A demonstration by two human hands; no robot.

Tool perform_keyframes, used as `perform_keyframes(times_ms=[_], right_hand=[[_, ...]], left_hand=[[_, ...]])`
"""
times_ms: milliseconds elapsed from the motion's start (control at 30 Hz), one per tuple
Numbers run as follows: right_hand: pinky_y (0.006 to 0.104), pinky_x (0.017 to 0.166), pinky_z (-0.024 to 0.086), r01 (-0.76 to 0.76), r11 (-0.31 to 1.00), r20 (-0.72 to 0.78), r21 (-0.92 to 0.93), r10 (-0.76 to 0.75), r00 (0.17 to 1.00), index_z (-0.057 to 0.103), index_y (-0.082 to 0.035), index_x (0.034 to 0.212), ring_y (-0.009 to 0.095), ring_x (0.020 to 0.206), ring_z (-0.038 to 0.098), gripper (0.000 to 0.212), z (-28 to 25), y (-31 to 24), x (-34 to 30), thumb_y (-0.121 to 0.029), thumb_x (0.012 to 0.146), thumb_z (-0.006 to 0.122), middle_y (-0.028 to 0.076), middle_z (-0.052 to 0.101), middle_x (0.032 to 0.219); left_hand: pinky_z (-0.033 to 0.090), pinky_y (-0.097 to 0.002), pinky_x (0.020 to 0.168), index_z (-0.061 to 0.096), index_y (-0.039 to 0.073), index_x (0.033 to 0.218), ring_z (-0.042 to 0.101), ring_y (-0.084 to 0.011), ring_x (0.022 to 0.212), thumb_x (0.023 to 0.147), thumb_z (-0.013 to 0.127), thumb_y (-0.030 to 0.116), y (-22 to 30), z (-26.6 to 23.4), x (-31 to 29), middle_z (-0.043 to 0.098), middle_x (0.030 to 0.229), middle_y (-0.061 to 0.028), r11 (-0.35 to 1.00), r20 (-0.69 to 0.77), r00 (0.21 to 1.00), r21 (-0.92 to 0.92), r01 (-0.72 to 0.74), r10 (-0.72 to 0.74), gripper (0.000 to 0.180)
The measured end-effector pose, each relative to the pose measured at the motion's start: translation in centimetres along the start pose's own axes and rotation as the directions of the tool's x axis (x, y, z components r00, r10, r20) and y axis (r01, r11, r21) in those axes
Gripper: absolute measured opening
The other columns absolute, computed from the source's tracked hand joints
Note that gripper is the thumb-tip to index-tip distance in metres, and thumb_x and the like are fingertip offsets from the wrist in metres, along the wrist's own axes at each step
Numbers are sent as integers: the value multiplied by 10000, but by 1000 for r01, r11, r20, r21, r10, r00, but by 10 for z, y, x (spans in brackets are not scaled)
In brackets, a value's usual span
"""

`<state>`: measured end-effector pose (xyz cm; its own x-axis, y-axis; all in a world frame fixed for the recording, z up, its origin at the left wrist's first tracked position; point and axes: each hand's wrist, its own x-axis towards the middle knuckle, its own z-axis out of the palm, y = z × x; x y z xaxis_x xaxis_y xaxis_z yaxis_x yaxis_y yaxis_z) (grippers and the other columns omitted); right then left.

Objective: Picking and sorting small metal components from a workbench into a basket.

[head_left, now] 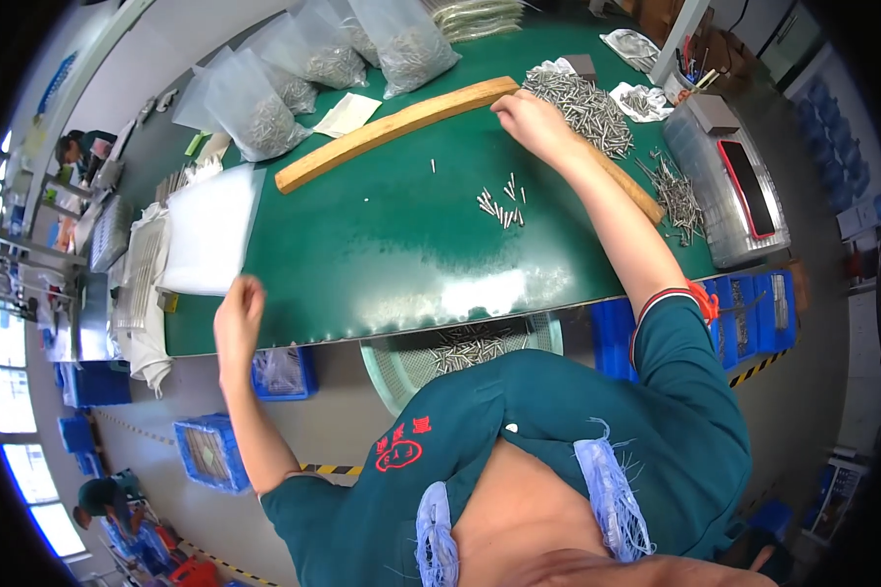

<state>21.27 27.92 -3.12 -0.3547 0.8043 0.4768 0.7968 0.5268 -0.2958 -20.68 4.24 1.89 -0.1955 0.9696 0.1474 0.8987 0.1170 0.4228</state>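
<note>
My left hand [240,305] is raised at the left front edge of the green table [362,259], beside a white plastic sheet [208,230]. Its fingers are curled together, and whatever they may hold is hidden. Across the table, my right hand [535,121] rests over the gap between two wooden strips, a long one [392,132] and a shorter one [622,181] partly behind my forearm. Its fingers are bent and pressed together; their contents do not show. Right beside it lies a heap of small metal pins [589,115]. Several loose pins [500,209] lie mid-table, with a single pin [434,166] farther left.
Clear bags of metal parts [264,122] stand at the back left. At the right are another pin pile [677,196] and a plastic box [719,201] bearing a phone [747,189]. Below the table edge sit a green basket [387,377] of pins and blue bins [775,313].
</note>
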Motion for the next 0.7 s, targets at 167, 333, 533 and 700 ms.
perform_keyframes(times_ms=[167,333,533,700], right_hand=[[380,777,482,-96,981,27,168,93,995,633,-89,988,288,875,607,190,-46,-29,-36,-170,845,538,125,624,936],[344,740,474,-183,923,70,338,170,983,615,-100,1028,246,846,614,193,-62,-50,-76,-168,868,530,98,625,918],[256,709,446,-288,841,125,458,260,958,634,-58,1002,140,790,577,171,-66,-66,-125,-104,879,524,38,582,854],[231,698,441,-412,751,175,516,379,909,626,-37,1037,98,799,548,196,-69,-69,-149,-90,871,537,32,574,871]], left_hand=[[469,-435,706,682,57,791,606,-345,804,792,589,185,-89,-56,-99,629,823,-180,872,298,892,455,181,-341,159],[458,-440,699,622,30,806,591,-354,816,823,565,233,-50,-63,-68,616,855,-178,816,102,965,560,144,-241,212],[469,-344,821,614,89,1040,580,-272,963,859,500,93,47,46,33,601,1053,-104,929,-32,930,84,-361,365,214],[458,-372,753,577,184,1179,558,-241,953,791,456,30,54,114,79,578,1068,-68,812,28,862,322,-486,505,435]])
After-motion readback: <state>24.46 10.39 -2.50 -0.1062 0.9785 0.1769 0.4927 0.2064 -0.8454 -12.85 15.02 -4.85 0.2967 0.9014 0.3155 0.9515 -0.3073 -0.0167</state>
